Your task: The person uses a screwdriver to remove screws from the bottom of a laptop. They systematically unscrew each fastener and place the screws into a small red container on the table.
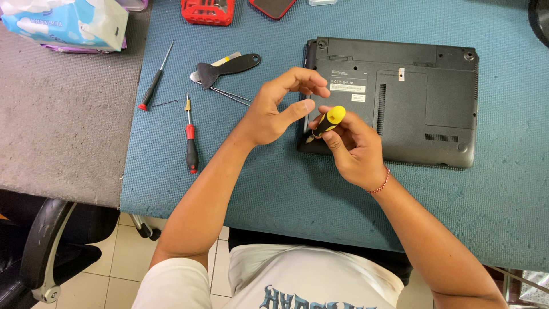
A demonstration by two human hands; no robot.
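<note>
Small yellow-and-black plastic-handled screwdriver (327, 123) pinched in right hand (353, 150) at near-left corner of upturned dark grey plastic laptop (423, 103), left hand (274, 109) loosely curled, empty; tip slip likely, scratching casing.

Right hand (355, 150) around a yellow-and-black screwdriver (326, 123), left hand (274, 109) just beside, over an upturned laptop (423, 97).

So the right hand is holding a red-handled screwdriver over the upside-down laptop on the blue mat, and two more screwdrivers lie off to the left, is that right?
Not quite: the screwdriver in the right hand has a yellow and black handle, not red, as the head view shows. The rest holds: the laptop lies bottom-up on the blue mat, and two more screwdrivers lie to the left.
</note>
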